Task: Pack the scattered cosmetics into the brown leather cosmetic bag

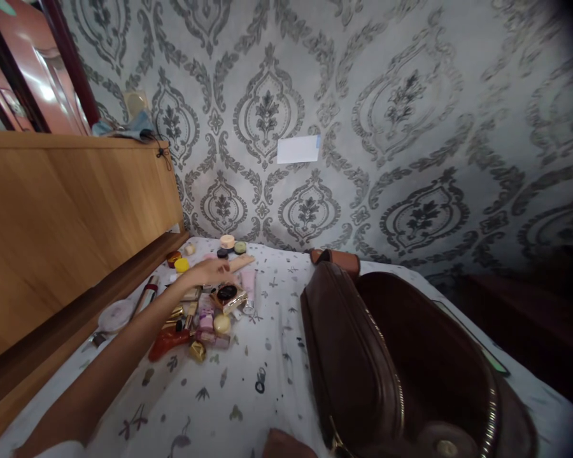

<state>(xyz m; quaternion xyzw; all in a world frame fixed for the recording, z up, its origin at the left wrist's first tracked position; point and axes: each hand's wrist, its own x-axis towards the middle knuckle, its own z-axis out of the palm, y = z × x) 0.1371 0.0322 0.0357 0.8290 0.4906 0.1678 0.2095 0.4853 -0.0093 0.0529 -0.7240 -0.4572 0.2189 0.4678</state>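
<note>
My left hand reaches in from the left over a pile of cosmetics, fingers stretched forward and slightly apart, with nothing plainly held. Just past the fingertips lies a flat beige piece. Below the hand sit a compact with a dark oval top, a pink tube, a purple-and-white small container, a round cream-coloured item and a red translucent item. At the bottom edge, only a blurred part of my right hand shows, near the dark brown bag; its fingers are hidden.
The bag stands unzipped on the right of the patterned white sheet, with a brown case behind it. Small jars stand near the wall. A wooden panel borders the left; a tablet-like edge shows right.
</note>
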